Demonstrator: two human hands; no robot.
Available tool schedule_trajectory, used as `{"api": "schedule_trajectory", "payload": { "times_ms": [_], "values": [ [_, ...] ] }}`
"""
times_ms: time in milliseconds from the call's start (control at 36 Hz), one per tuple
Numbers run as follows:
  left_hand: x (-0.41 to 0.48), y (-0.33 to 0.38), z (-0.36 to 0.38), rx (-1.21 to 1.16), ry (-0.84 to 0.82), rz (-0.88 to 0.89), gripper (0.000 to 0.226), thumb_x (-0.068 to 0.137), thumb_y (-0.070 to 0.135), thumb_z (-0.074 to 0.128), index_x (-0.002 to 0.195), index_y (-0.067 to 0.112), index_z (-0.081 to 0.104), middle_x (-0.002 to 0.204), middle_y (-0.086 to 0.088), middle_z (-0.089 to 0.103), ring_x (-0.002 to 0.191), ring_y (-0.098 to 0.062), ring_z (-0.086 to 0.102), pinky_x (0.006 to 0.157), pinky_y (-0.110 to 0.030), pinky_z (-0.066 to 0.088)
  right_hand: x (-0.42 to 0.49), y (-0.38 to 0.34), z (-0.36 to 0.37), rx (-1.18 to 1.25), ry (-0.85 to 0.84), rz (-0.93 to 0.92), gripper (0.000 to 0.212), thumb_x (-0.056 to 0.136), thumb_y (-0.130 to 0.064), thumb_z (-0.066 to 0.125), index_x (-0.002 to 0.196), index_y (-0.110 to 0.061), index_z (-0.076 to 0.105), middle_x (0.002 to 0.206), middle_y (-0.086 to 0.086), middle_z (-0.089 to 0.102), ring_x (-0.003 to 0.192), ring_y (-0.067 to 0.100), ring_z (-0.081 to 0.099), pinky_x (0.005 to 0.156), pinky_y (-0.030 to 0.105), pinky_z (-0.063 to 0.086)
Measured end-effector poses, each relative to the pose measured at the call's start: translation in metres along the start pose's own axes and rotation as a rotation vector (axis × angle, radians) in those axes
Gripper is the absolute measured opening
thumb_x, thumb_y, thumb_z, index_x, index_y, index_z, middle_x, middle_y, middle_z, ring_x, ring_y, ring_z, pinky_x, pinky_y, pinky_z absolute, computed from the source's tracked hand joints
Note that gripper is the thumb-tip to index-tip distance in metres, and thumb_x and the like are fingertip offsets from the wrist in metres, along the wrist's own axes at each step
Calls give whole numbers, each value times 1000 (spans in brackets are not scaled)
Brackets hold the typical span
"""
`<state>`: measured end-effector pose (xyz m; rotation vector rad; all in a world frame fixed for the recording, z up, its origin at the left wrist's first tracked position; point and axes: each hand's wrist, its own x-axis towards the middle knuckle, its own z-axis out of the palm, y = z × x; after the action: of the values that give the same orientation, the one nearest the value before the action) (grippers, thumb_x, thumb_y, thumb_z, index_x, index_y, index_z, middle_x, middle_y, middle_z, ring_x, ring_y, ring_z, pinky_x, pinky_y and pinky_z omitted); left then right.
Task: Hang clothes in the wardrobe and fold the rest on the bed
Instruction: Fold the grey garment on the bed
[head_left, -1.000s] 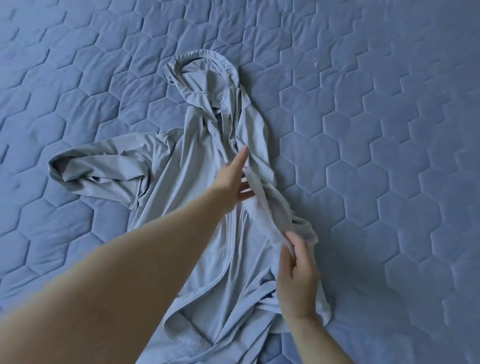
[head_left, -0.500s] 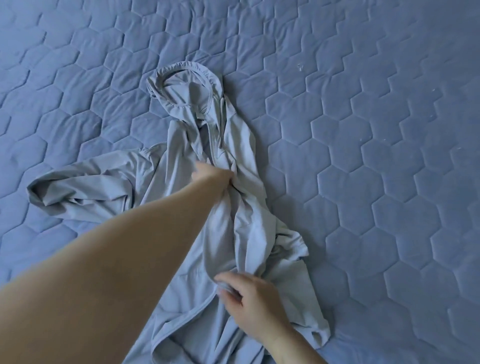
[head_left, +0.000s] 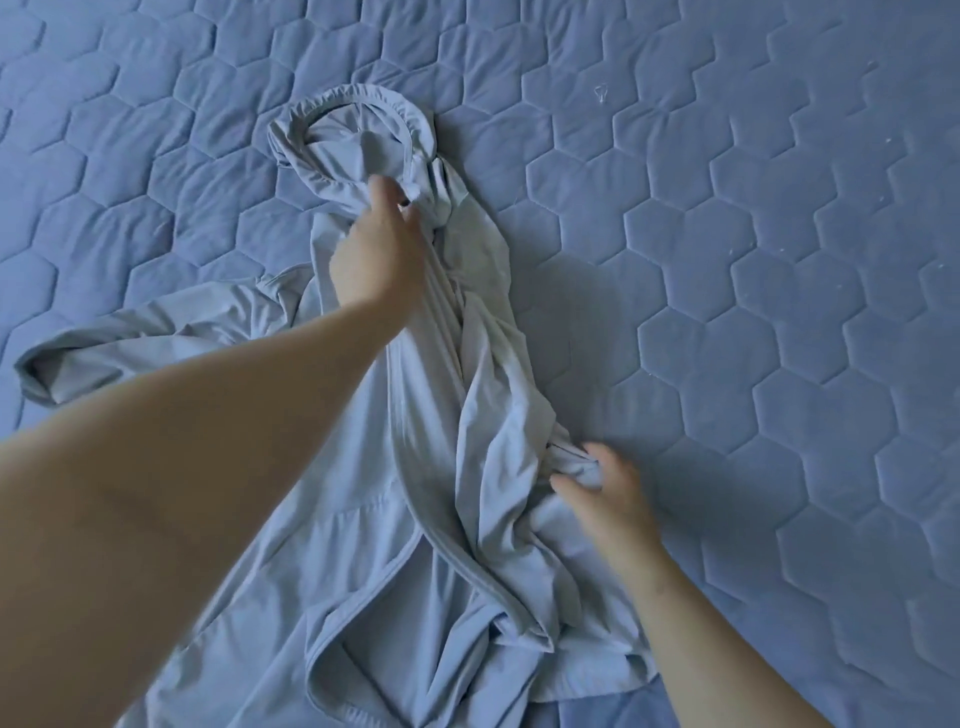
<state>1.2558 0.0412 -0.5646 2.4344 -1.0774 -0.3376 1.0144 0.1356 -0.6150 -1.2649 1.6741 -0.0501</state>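
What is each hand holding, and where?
Left hand grips the hooded jacket just below its hood; right hand clutches bunched fabric at its side edge.

One head-worn camera looks steeply down from close above the bed (head_left: 753, 322).

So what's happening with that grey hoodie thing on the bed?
A person is sorting out a pale grey hooded jacket that lies on the blue quilted bed cover. The left hand grips bunched fabric just below the hood. The right hand holds a gathered bit lower down on the jacket's right side. One sleeve lies out to the left. The jacket is crumpled and not folded yet.
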Motion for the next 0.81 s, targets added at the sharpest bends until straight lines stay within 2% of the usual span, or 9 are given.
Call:
{"api": "schedule_trajectory", "payload": {
  "times_ms": [56,194,278,389,500,583,667,722,806],
  "values": [
    [-2,2,5,-178,-103,-50,37,96,23,40,131,14,35,124,-14,53,105,-34,54,73,-32,33,-2,3,-3,180,-78,66,20,68,-31,47,71,-10,46,73,5,47,68,18,46,61,28,31],
    [-63,-18,27,241,-218,188,61,84,28,56,140,22,32,139,-12,34,127,-29,32,101,-40,26,-13,27,-9,7,-224,224,18,71,-28,53,75,-12,45,75,3,49,71,18,47,65,30,38],
    [-107,-35,37,291,-137,562,49,70,42,51,114,22,59,116,-12,56,107,-28,43,87,-41,38,-14,48,-7,-148,-256,206,26,69,-31,61,85,-10,63,88,8,67,87,27,63,78,36,51],
    [-144,-50,42,326,-374,852,60,65,62,41,112,25,49,98,-5,59,87,-26,57,73,-36,50,-15,39,-24,143,37,134,21,89,-10,58,69,-14,52,67,2,53,71,21,50,59,30,37],
    [-141,-51,41,377,-486,685,86,50,40,82,124,23,43,102,-5,63,89,-27,64,74,-35,50,-4,30,-53,197,398,-19,34,92,-12,53,62,-14,38,64,5,45,71,23,43,65,33,33],
    [-134,-46,36,451,-553,535,70,80,22,64,141,30,31,135,-2,43,126,-26,41,100,-38,33,0,13,-74,270,494,-36,34,93,-13,52,61,-16,39,65,5,46,73,21,44,64,31,33],
    [-132,-38,32,396,-581,260,53,87,20,49,138,30,39,137,-4,38,129,-28,32,104,-38,28,-5,-9,-90,661,104,32,22,94,-19,51,76,-14,63,73,0,66,76,18,59,69,26,44],
    [-135,-30,31,272,-438,77,40,90,24,48,130,23,47,132,-7,41,124,-29,35,100,-37,30,-16,-16,-93,829,-264,137,37,94,-31,43,79,-14,73,79,4,72,72,18,67,72,28,48],
    [-149,-18,33,-75,-332,-251,25,93,30,47,109,11,50,118,-14,51,111,-31,48,91,-36,38,-18,-5,-81,718,-362,264,46,94,-30,35,60,-14,61,50,1,57,45,17,53,49,23,39]
  ]
}}
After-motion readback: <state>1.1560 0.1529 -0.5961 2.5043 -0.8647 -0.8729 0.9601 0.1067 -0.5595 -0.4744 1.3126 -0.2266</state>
